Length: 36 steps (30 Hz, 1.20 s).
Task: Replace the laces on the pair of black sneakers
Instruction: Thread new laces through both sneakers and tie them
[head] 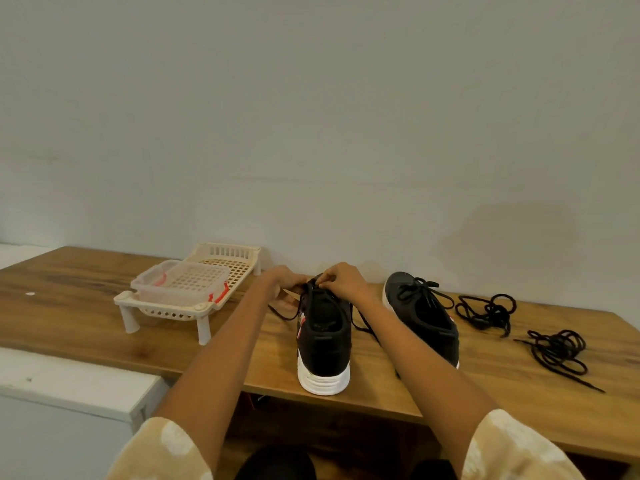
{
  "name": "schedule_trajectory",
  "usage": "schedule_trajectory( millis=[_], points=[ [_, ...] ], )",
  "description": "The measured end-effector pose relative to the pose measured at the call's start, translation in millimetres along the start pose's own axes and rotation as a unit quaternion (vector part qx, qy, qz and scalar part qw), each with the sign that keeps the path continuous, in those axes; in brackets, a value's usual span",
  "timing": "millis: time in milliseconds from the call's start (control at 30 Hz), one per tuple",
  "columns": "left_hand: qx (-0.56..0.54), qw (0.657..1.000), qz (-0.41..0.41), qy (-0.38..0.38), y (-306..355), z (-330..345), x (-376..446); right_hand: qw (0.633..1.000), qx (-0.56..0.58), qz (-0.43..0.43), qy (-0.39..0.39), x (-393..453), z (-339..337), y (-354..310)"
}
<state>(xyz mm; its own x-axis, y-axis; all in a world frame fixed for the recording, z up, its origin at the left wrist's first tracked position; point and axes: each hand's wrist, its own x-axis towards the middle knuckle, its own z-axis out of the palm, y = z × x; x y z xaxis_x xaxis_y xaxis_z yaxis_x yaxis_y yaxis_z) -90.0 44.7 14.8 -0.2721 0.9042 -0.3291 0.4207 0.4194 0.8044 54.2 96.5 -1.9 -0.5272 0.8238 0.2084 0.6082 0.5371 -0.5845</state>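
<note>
Both black fabric sneakers with white soles stand on the long wooden tabletop (pixel 104 306), heels toward the near edge. The one in the middle (pixel 323 341) is being worked on; the one to its right (pixel 424 317) carries a black lace that looks threaded with a loose bow on top, though I cannot tell whether that lace is old or new. Two loose black laces lie further right, one bundle (pixel 486 311) near the right sneaker and another tangle (pixel 557 349) nearer the edge. My guess is the job is somewhere around the middle, with the middle shoe's lacing unfinished. The left hand (pixel 282 280) has its fingers curled at the far end of that shoe, seemingly gripping its lace (pixel 282 313), whose ends trail down either side. The right hand (pixel 341 280) pinches the same lace with fingertips pressed together. A cream plastic slatted rack (pixel 221 263) holding a clear plastic tub (pixel 180 282) sits well to the left.
</note>
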Motion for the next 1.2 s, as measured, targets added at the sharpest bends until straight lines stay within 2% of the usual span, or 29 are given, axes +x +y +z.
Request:
schedule_trajectory(
  millis=[200, 533, 633, 733, 867, 1000, 1033, 1100, 1167, 1200],
  points=[
    [-0.042, 0.999, 0.006, -0.010, -9.3, -3.2, 2.7, 1.000, 0.011, -0.008, 0.020, -1.8, 6.8, 1.8],
    [-0.049, 0.996, 0.081, 0.004, -23.4, 3.2, 1.2, 0.999, -0.028, -0.033, 0.022, 2.4, 3.2, 2.8],
    [-0.068, 0.991, 0.107, 0.037, -24.8, 13.9, -2.3, 1.000, -0.018, -0.024, -0.003, 7.0, 2.8, 7.1],
    [-0.092, 0.980, 0.146, 0.095, -14.2, 13.9, -2.8, 0.998, 0.040, -0.014, -0.038, 10.4, -8.6, 3.5],
    [-0.111, 0.947, 0.246, 0.174, 16.0, -6.0, -2.8, 0.993, 0.109, -0.027, -0.041, 14.6, -26.8, -15.8],
    [-0.196, 0.905, 0.291, 0.241, 30.3, -7.7, -6.7, 0.981, 0.187, -0.029, 0.033, 20.3, -42.8, -43.3],
    [-0.218, 0.908, 0.279, 0.223, 28.1, -5.0, -5.7, 0.973, 0.219, -0.033, 0.064, 22.8, -49.9, -50.4],
    [-0.201, 0.941, 0.233, 0.143, 15.7, 3.2, -0.4, 0.941, 0.312, -0.047, 0.122, 26.7, -68.3, -64.5],
    [-0.095, 0.970, 0.213, 0.059, -3.1, 13.8, 3.5, 0.899, 0.401, -0.076, 0.159, 30.1, -88.4, -77.5],
    [-0.049, 0.975, 0.212, 0.041, -11.4, 18.8, 5.0, 0.879, 0.434, -0.093, 0.174, 30.4, -97.6, -82.7]
  ],
)
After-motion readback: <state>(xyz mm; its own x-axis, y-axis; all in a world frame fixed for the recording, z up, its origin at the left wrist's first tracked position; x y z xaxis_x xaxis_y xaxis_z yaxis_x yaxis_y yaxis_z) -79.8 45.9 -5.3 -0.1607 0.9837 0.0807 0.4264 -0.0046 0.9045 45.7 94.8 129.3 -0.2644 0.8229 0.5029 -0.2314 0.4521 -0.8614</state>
